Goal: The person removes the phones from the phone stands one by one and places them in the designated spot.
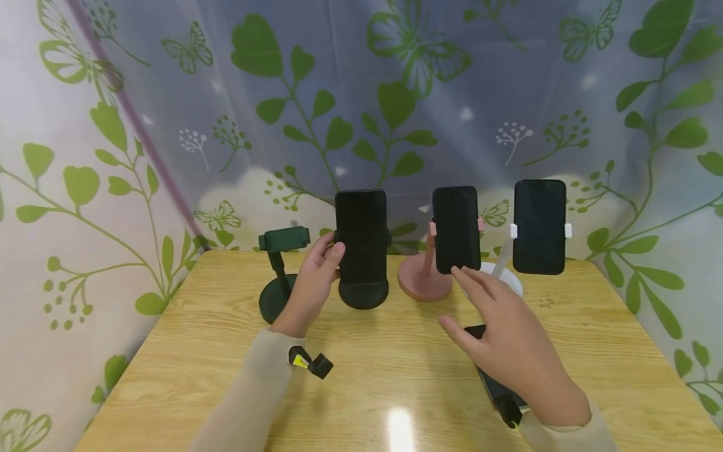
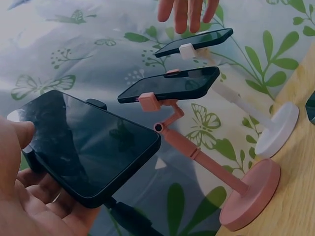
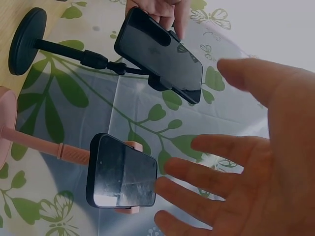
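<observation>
My left hand (image 1: 312, 282) grips the left edge of a black smartphone (image 1: 361, 235), which stands upright in a black phone stand (image 1: 364, 297). In the left wrist view the thumb lies over the phone's front edge, with the other fingers curled behind it. My right hand (image 1: 516, 336) is spread with nothing in it. Its fingertips overlap the lower edge of a second smartphone (image 1: 456, 226) in the head view; a pink phone stand (image 1: 425, 282) clamps that phone. Beneath the right hand, partly hidden, lies a dark phone-like slab (image 1: 492, 384).
At the right, a white phone stand (image 1: 513, 284) carries another smartphone (image 1: 539, 226). A dark green phone stand (image 1: 284, 238) with no phone in its clamp is left of the left hand. All stand along the back of a wooden table (image 1: 361, 376), before a leaf-patterned curtain (image 1: 333, 94).
</observation>
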`<state>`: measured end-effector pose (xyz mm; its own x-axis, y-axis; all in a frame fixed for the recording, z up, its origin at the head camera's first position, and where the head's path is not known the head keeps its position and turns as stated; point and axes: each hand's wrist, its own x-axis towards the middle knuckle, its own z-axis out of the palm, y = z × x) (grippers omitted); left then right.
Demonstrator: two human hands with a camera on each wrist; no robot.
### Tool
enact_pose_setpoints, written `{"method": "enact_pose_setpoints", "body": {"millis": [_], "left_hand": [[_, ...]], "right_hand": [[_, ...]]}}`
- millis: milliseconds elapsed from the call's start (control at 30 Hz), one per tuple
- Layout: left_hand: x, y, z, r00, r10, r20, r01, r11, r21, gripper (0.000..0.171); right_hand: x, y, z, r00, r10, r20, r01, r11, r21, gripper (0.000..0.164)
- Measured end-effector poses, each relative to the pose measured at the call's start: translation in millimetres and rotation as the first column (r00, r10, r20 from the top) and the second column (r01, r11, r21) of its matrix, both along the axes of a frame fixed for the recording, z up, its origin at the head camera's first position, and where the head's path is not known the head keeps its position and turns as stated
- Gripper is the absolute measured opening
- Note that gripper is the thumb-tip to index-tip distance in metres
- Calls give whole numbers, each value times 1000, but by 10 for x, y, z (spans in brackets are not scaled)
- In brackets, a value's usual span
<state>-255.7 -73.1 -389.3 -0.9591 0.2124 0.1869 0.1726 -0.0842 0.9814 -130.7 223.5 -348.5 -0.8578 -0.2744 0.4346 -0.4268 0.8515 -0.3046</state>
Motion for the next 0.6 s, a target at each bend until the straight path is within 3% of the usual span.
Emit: {"method": "enact_pose_setpoints", "body": {"millis": [167,333,433,600], "left_hand": [[-30,30,-6,1000,11,-5,-11,1000,-14,64],[-45,38,-15,1000,10,-21,-10,1000,0,57],[-53,39,-23,998,4,-60,-4,1000,3,50],[-30,80,-29,985,19,-172,-26,999,-35,35]], "right_hand": [[-8,-2,-8,998,5,62,-7,1000,27,79],[10,-13,0,992,-20,125,16,1000,27,80],[17,-15,8,993,-45,113,41,998,37,69],[27,-24,1,996,-79,51,76,996,53,31]]}}
